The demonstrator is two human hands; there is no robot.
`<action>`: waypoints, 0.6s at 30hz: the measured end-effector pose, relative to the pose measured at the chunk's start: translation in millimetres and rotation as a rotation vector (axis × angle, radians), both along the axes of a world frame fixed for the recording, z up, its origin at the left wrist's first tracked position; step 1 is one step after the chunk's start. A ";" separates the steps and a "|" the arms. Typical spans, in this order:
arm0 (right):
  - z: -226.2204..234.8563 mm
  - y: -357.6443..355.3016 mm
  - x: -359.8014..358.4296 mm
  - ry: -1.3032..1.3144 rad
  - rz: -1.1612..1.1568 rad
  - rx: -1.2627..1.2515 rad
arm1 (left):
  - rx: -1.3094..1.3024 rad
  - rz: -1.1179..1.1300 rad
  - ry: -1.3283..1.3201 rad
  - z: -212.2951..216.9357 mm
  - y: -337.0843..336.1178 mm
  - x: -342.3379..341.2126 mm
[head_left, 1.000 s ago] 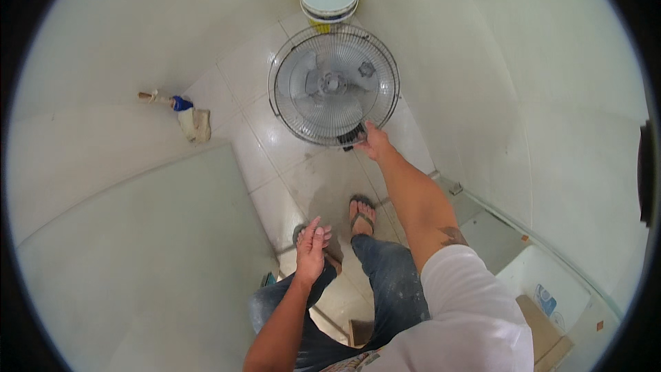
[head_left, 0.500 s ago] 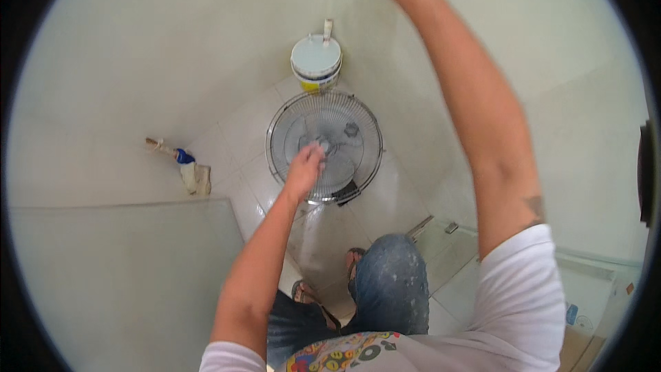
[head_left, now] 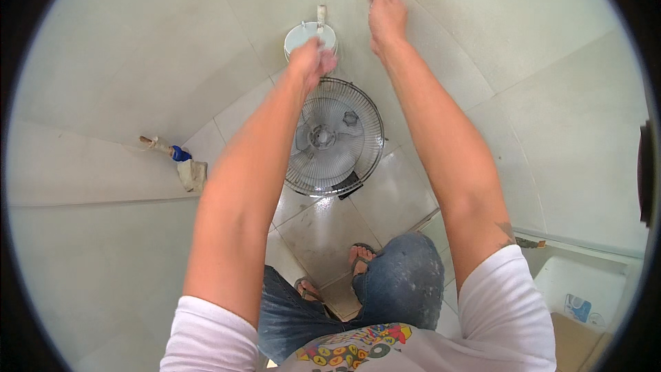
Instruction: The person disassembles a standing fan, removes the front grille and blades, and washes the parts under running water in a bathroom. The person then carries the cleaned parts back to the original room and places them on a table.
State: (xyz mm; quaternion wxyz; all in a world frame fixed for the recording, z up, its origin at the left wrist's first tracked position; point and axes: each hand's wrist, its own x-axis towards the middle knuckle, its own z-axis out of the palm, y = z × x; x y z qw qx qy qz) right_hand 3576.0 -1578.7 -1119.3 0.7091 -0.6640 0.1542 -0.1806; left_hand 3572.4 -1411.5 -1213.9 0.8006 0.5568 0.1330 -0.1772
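Note:
My left hand [head_left: 313,62] reaches forward, smeared by motion. In the picture it overlaps the white bucket [head_left: 295,36] and the far rim of the fan; whether it touches either cannot be made out. The round wire-caged fan [head_left: 330,141] is below it on the tiled floor, its grey blades showing through the cage. My right hand [head_left: 387,15] is raised farther forward, near the pale wall at the right. Its fingers point forward and blur at the tips, so their grip is unclear. A whitish handle [head_left: 321,15] stands up at the bucket's back edge.
On the left, a pipe-like piece [head_left: 157,143] with a blue band and a whitish block [head_left: 193,175] sticks out by the wall. A pale glass-like panel [head_left: 103,269] fills the lower left. A white basin-like fixture [head_left: 582,282] is at the lower right.
My left hand has moved forward from over the fan's middle toward the bucket. My right hand has come down from the top edge, fully into view.

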 end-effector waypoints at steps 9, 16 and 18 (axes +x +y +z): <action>-100.0 21.3 104.4 0.059 0.129 1.165 | -0.224 0.001 -0.162 51.7 -56.7 91.4; -72.2 15.8 99.1 0.060 0.212 0.874 | -0.221 0.001 -0.111 50.0 -30.2 82.1; -60.6 22.7 90.9 0.060 0.211 0.896 | -0.271 0.008 -0.200 55.8 -30.5 76.5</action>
